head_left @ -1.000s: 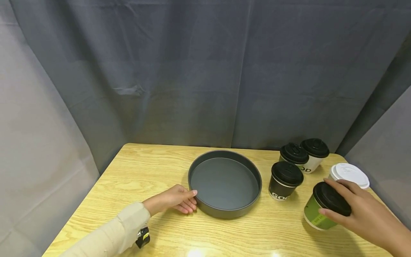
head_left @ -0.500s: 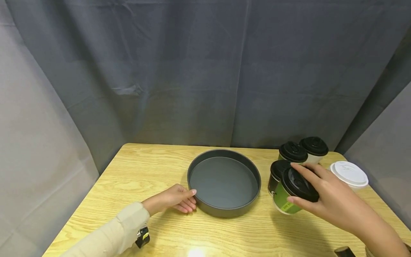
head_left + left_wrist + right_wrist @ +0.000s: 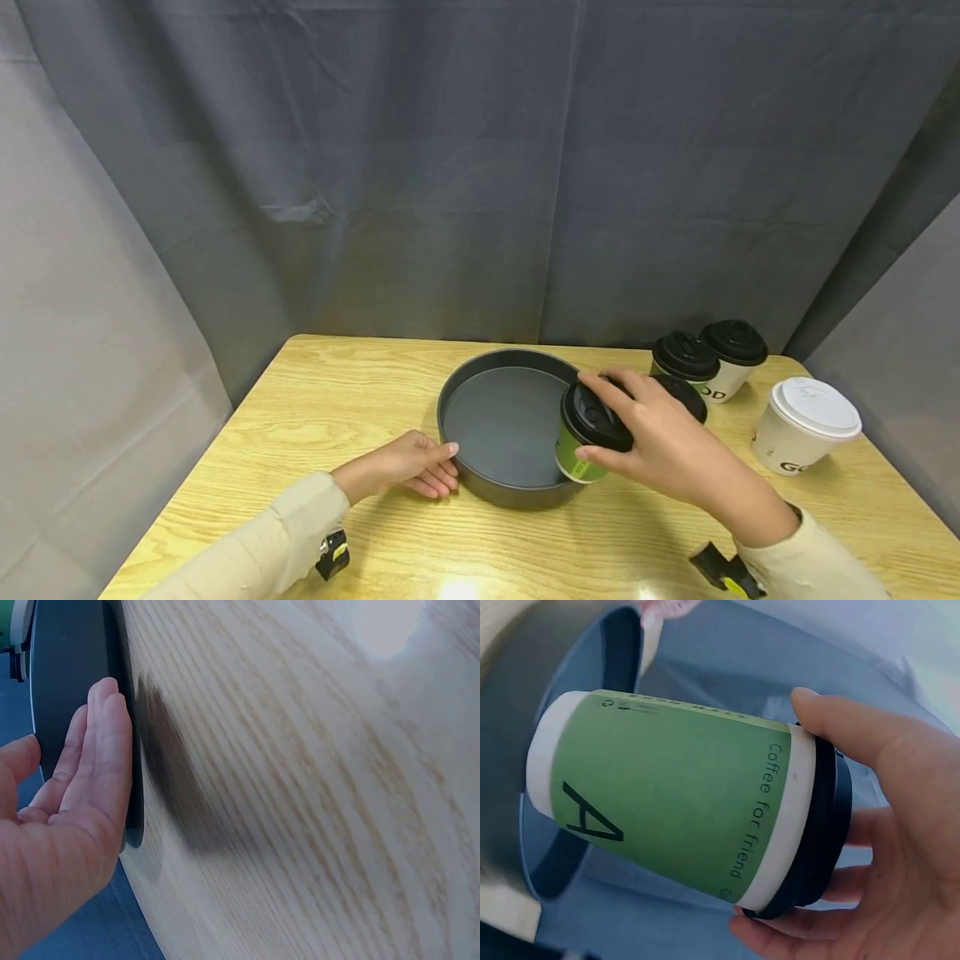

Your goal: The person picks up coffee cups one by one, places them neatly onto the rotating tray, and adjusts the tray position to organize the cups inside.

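Observation:
My right hand point(image 3: 651, 433) grips a green paper coffee cup point(image 3: 667, 795) round its black lid point(image 3: 817, 832), thumb on one side and fingers on the other. The cup is held over the right side of a round dark grey pan point(image 3: 495, 425), its white base just inside the rim in the right wrist view. My left hand point(image 3: 408, 465) is at the pan's near left side. Its straight fingers point(image 3: 109, 750) lie along the outer wall, and the thumb is up by the rim.
Behind my right hand a black-lidded cup point(image 3: 684, 395) is mostly hidden. Farther back stand a green cup point(image 3: 686, 357) and a white cup point(image 3: 735, 358), both with black lids. A white cup with a white lid point(image 3: 806, 425) stands at the right on the wooden table point(image 3: 337, 392).
My right hand has carried the green cup leftward from the table's right side, past the dark cup, to over the pan. The left hand and the pan have stayed in place.

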A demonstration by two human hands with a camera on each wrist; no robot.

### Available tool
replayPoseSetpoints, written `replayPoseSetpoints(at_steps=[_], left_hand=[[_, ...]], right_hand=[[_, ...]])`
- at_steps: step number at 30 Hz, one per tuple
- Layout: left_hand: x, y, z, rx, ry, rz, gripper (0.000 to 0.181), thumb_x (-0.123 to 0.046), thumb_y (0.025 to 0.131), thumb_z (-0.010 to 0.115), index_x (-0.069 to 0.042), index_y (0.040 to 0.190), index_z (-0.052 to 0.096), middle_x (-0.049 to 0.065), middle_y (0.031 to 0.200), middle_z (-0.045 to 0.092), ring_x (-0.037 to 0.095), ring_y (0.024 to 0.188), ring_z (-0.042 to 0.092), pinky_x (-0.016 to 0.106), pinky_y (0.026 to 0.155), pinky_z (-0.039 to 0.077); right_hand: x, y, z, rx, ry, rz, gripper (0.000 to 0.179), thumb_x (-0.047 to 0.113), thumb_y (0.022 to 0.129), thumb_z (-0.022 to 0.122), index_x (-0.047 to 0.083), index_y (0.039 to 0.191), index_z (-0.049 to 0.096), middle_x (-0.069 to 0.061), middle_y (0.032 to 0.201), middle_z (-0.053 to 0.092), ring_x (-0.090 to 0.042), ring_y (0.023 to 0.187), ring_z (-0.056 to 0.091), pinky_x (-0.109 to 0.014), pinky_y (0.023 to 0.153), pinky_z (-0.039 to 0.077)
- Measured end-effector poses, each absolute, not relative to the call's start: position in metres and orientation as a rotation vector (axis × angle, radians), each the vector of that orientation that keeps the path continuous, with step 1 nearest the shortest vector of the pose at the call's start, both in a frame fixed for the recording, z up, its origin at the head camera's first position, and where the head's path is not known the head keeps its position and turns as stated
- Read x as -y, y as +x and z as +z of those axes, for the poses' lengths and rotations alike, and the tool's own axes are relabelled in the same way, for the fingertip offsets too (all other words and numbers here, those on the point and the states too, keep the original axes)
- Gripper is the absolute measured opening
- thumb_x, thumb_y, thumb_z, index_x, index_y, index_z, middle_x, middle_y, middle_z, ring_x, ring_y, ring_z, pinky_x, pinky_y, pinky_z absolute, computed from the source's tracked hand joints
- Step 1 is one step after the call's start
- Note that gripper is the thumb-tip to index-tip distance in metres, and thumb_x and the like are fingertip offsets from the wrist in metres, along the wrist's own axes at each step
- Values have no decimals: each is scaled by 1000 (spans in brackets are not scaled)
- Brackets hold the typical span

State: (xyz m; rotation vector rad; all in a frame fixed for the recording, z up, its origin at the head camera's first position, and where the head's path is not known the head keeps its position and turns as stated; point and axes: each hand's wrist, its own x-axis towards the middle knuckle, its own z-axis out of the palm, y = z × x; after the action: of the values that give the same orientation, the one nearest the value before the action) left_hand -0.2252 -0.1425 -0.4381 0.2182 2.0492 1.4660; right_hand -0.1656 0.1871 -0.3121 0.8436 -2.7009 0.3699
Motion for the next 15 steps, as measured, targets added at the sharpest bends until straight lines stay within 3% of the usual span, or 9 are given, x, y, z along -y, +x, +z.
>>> replayPoseSetpoints(at_steps=[15], left_hand=[[144,-223,-437,-2032,216,1475,46,-34,101,48,8,96,65,18,88,72,14,67,69,31,67,59]], right_hand=[[-139,-187,-341,2735,876,395,80,49,77,77,12,142,47,-21,133,49,-42,118,51,-56,93,46]])
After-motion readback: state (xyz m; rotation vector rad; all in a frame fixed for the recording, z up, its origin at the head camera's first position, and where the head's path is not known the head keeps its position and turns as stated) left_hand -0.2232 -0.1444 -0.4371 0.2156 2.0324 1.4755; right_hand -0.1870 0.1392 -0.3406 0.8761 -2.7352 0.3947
